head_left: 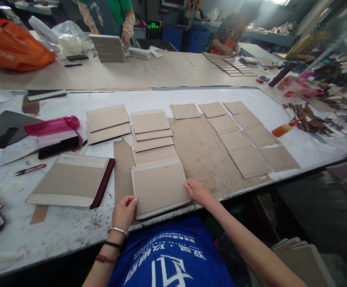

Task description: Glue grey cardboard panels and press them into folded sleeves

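Both my hands grip a tan cardboard panel (161, 185) with a pale strip along its top, close to the table's near edge. My left hand (124, 212) pinches its left edge, thumb on top. On the opposite side, my right hand (199, 192) holds the right edge with its fingers partly hidden beneath. Behind this panel, a column of overlapping dark-edged panels (150, 120) runs away from me. Two more overlapping panels (109, 118) lie to the left of that column. Thin tan pieces (249, 159) are laid in rows on the right.
At left are a panel stack with a dark red edge (71, 181), thread snips (31, 169), a pink pouch (53, 125) and a black brush-like block (59, 147). An orange glue bottle (283, 128) lies at right. Co-workers stand and sit beyond the far table (161, 73).
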`<action>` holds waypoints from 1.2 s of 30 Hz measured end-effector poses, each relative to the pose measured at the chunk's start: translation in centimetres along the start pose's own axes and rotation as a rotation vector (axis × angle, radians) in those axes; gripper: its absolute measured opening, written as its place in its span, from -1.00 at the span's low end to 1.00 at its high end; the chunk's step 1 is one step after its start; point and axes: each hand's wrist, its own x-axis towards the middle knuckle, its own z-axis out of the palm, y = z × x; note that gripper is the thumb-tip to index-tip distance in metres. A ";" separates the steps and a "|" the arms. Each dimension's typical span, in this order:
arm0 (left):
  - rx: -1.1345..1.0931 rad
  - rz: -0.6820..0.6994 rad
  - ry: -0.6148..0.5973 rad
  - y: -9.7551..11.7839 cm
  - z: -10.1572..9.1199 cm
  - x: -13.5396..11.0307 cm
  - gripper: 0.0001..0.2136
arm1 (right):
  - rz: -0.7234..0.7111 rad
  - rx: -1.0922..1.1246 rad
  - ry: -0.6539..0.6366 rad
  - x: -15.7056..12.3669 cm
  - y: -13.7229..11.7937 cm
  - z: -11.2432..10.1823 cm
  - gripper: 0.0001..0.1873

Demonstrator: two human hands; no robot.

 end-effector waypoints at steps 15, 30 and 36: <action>0.089 -0.002 0.013 -0.4 0.2 0.0 -0.78 | 0.024 -0.043 -0.057 0.2 -0.5 -0.4 -0.71; 0.160 -0.003 0.003 1.2 -0.1 -0.9 -0.81 | 0.028 -0.072 -0.063 0.2 -0.6 -0.2 -0.73; 0.175 -0.008 -0.016 0.8 -0.2 -0.8 -0.79 | 0.010 -0.062 -0.067 0.4 -0.5 -0.2 -0.73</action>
